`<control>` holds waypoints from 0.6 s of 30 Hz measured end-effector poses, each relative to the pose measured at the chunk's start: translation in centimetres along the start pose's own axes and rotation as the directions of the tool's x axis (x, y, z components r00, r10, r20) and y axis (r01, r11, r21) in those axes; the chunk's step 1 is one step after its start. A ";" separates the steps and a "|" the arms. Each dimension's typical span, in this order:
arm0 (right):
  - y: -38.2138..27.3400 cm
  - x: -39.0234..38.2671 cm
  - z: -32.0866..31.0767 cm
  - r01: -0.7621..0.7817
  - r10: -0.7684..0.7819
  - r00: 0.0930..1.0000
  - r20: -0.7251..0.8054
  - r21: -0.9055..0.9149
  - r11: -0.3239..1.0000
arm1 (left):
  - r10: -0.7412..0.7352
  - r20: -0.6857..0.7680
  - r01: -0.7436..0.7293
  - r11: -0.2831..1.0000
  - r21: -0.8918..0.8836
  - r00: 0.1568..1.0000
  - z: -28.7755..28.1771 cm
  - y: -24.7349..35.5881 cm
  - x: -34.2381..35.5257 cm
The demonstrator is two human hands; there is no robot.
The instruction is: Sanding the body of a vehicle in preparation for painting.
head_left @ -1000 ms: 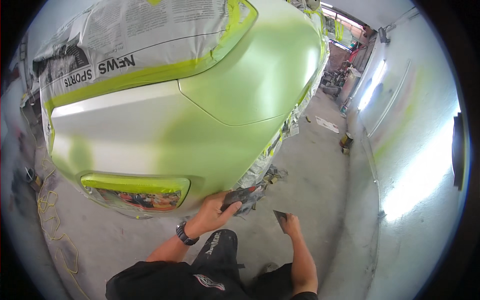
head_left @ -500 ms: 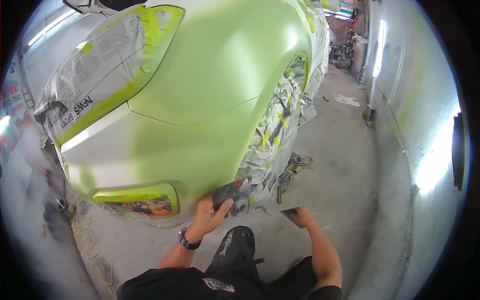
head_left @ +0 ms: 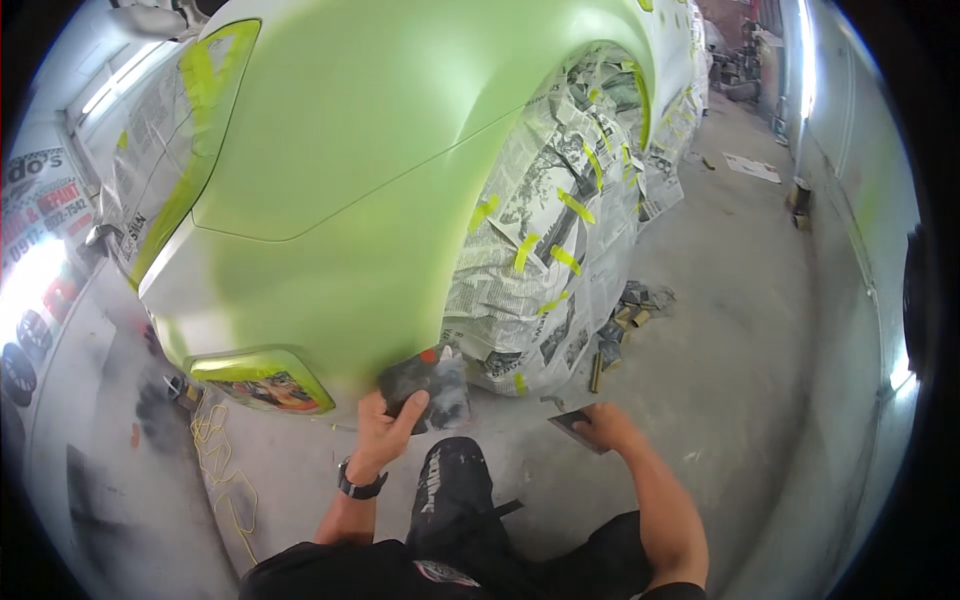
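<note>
1. Beside the green corner of the car (head_left: 330,300), our left hand (head_left: 380,430) grips a dark flat board (head_left: 438,383), thumb on top; we cannot tell whether board and car touch.
2. To the right, well apart from the board, we pinch a thin flat scraper (head_left: 568,424) in our right hand (head_left: 608,427).
3. Farther off, we see the wheel covering of newspaper (head_left: 560,320), with yellow tape strips (head_left: 576,206) across it.

I wear a black short-sleeved shirt (head_left: 335,575) with a small emblem (head_left: 445,573) in white and reddish tones on the chest. My trousers (head_left: 452,520) are black too, with pale lettering (head_left: 432,480) running down one leg and a narrow dark strap (head_left: 509,508) beside it. A chunky dark watch (head_left: 361,480) circles my left wrist; my fingers (head_left: 415,403) are bare.
</note>
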State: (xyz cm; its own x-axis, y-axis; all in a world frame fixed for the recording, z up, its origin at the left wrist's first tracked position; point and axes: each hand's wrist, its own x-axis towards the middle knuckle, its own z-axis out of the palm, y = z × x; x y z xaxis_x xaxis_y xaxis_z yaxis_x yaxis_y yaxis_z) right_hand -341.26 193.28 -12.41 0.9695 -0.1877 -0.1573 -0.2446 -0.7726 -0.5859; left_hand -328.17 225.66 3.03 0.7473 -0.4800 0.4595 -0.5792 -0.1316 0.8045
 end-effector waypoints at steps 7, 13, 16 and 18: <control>6.8 0.1 1.1 0.191 -0.190 0.982 0.019 -0.134 0.973 | 0.281 -0.166 -0.201 0.902 0.383 0.945 1.0 5.9 2.6; 14.5 2.3 1.5 0.227 -0.227 0.972 0.061 0.009 0.974 | 0.130 -0.358 -0.222 0.948 -0.230 0.925 -1.6 8.9 7.4; 19.3 3.3 2.7 0.220 -0.217 0.975 -0.040 0.102 0.970 | 0.066 -0.480 -0.270 0.889 -0.370 0.875 -0.1 10.4 9.5; 20.2 4.2 2.5 0.150 -0.138 0.987 -0.078 0.177 0.973 | 0.050 -0.476 -0.235 0.911 -0.338 0.878 0.2 10.7 9.8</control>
State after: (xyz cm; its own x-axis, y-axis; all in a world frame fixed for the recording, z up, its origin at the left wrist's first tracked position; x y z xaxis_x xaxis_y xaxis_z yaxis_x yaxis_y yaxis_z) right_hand -342.14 178.43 -26.90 0.9919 -0.1265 -0.0122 -0.0947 -0.6719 -0.7345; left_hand -327.05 219.35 16.07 0.7822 -0.0155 0.6228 -0.5934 0.2860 0.7524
